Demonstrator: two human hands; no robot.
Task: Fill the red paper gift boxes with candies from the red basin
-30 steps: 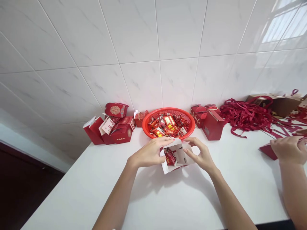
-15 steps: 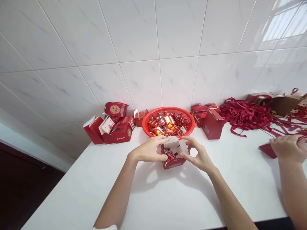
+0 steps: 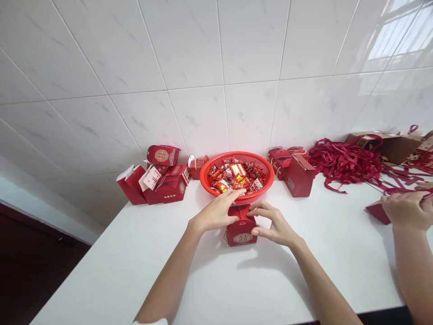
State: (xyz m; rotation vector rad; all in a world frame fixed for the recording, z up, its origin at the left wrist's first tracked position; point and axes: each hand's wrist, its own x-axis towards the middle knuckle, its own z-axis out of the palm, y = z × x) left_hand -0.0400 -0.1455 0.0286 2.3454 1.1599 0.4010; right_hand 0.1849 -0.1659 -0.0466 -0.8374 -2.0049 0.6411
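A small red gift box with a round gold emblem stands upright on the white table, its top flaps folded over and its inside hidden. My left hand grips its upper left side, the thumb at the near edge and the fingers reaching over the far side. From the right, my right hand holds the box with thumb in front and fingertips on the top. Just behind it, a red plastic basket holds many wrapped candies.
Several red boxes are heaped at the left, with more boxes right of the basket. A pile of dark red ribbons lies by a cardboard box. Another person's hand is at the right edge. A tiled wall rises behind.
The box stood open with candies showing inside; its flaps are now folded over the top. It has turned so its emblem faces me. Both hands have stayed on it.
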